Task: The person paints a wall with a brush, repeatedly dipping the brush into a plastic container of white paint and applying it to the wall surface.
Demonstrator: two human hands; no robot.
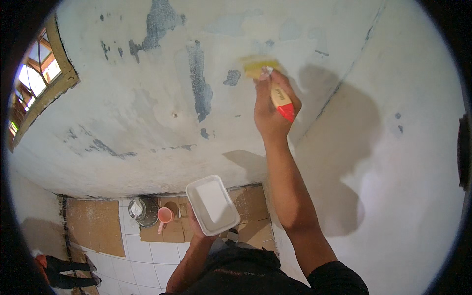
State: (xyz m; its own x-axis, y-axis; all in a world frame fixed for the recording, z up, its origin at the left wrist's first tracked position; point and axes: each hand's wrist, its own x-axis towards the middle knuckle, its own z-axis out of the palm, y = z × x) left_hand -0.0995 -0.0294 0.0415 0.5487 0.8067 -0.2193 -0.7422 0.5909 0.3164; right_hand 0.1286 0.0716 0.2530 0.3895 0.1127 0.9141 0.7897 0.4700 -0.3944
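Observation:
My right hand (276,107) grips a wide paintbrush (282,99) with a wooden, red-ended handle. Its pale yellow bristles are blurred and lie at the wall (162,99); whether they touch it I cannot tell. Around the brush, the off-white wall shows grey-blue bare patches (201,81). Lower down, my left hand (195,221) supports a white rectangular plastic tub (230,217) from beneath and one side. White paint or a similar liquid (213,201) lies inside it. The tub hides most of the left fingers.
Cardboard sheets (94,225) cover parts of the white tiled floor (162,252). A round dark container (149,212) and a pink dipper (166,214) stand by the wall's foot. A window frame (62,70) is at upper left. Another person (68,273) stands at lower left. A second wall (398,177) adjoins right.

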